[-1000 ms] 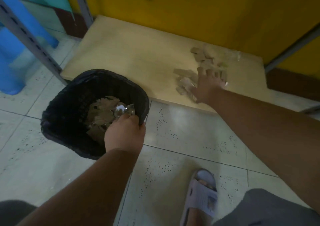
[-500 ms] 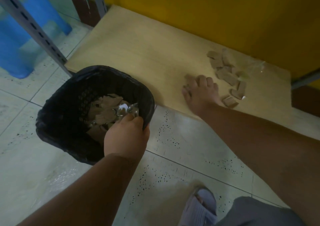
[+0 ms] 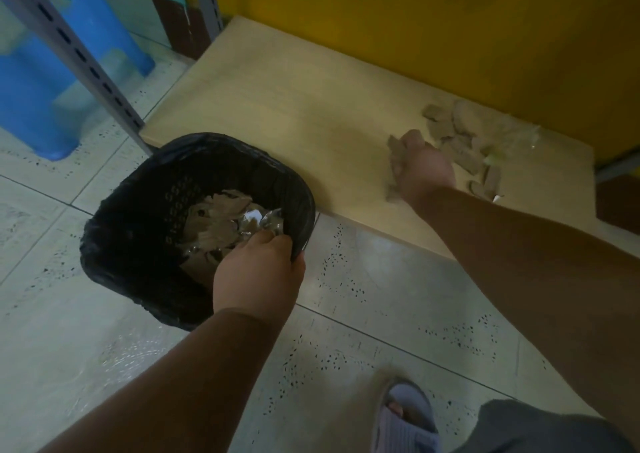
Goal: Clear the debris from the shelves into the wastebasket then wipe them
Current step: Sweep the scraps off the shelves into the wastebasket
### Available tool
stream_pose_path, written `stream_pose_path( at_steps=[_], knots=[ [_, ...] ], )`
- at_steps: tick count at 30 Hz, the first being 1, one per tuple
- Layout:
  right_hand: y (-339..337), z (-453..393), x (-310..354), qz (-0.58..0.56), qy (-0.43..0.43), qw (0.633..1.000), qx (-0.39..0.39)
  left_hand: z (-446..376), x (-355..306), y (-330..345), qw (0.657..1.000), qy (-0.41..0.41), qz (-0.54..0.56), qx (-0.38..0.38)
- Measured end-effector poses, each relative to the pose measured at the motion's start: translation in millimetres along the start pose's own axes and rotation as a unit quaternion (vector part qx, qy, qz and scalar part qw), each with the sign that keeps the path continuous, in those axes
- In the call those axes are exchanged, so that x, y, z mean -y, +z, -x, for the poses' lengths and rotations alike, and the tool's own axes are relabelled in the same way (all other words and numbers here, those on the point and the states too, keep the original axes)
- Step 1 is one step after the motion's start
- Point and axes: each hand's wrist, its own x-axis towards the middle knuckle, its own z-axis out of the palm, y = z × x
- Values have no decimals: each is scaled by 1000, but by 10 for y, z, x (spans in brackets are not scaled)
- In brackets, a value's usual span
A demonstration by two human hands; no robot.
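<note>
— fingers [image 3: 398, 154] first: what are they doing on the right hand [image 3: 424, 168]?
— curled and bunched together, down on the shelf board [image 3: 294, 113], with brown scraps [image 3: 394, 159] showing at their tips and along the thumb side. whether they actually pinch a piece, i cannot tell; it is blurred there.
— and the left hand [image 3: 258, 272]?
— clamped over the near right rim of the wastebasket [image 3: 138, 244]. its fingers hook inside the rim, pressed together, the thumb outside, gripping rim and black liner.
— where does the basket sit?
— on the tiled floor [image 3: 381, 296], its far rim touching or just under the front edge of the board, near the board's front left corner. inside lie brown scraps and some shiny crumpled wrapper bits [image 3: 270, 222].
— the debris left on the shelf?
— a loose pile of brown pieces [image 3: 460, 140] near the board's back right corner, running towards the front edge, with a clear crinkled scrap [image 3: 519, 137] at its right side against the yellow back panel [image 3: 450, 36]. the right hand is at the pile's left edge.
— anything else?
— a grey slotted upright [image 3: 79, 57] stands at the board's front left corner, a blue stool [image 3: 41, 81] beyond it, and a foot in a pale slipper [image 3: 408, 425] on the floor.
</note>
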Motion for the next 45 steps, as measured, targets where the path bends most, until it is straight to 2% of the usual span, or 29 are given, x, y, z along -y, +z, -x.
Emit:
stream_pose_path(
  at_steps=[3, 6, 8, 11, 14, 15, 17, 20, 22, 24, 26, 28, 30, 36, 40, 43, 45],
  knots=[
    [-243, 66, 193, -63, 6, 994, -94, 6, 0, -13, 1000, 2, -10, 8],
    [-458, 230, 718, -163, -50, 981, -96, 28, 0, -27, 1000, -1, -11, 16],
    [-486, 413, 1168, -219, -135, 965, -51, 38, 2, -37, 1000, 0, -12, 27],
    [-358, 550, 1704, -180, -269, 945, 45, 82, 19, -84, 999, 7, -25, 35],
    [-247, 509, 1919, -125, -306, 929, 169, 168, 88, -131, 998, 36, -43, 36],
    [-229, 499, 1921, -133, -305, 925, 185, 196, 119, -140, 997, 46, -48, 41],
    [-215, 486, 1859, -159, -304, 925, 167, 229, 184, -148, 995, 63, -57, 53],
    [-204, 449, 1589, -158, -270, 948, 58, 244, 235, -156, 993, 75, -66, 68],
    [-210, 380, 1233, -113, -209, 971, 23, 242, 224, -163, 992, 77, -71, 76],
    [-226, 341, 758, -36, -137, 989, 43, 226, 183, -168, 990, 78, -80, 83],
    [-238, 402, 313, 57, -69, 992, 94, 217, 146, -157, 990, 79, -91, 79],
    [-208, 521, 21, 147, -55, 977, 143, 235, 107, -122, 990, 80, -101, 61],
    [-168, 609, -108, 176, -42, 973, 141, 269, 45, -84, 990, 81, -101, 51],
    [-65, 450, -217, 108, -29, 985, 129, 175, -196, -16, 992, 64, -81, 73],
    [-93, 335, -287, 68, 3, 985, 160, 106, -306, 47, 993, 55, -76, 73],
    [-159, 358, -360, 41, -28, 994, 95, 112, -304, 63, 993, 54, -85, 59],
    [-270, 347, -451, 20, -4, 999, 37, 111, -306, 67, 993, 55, -79, 63]
  ],
)
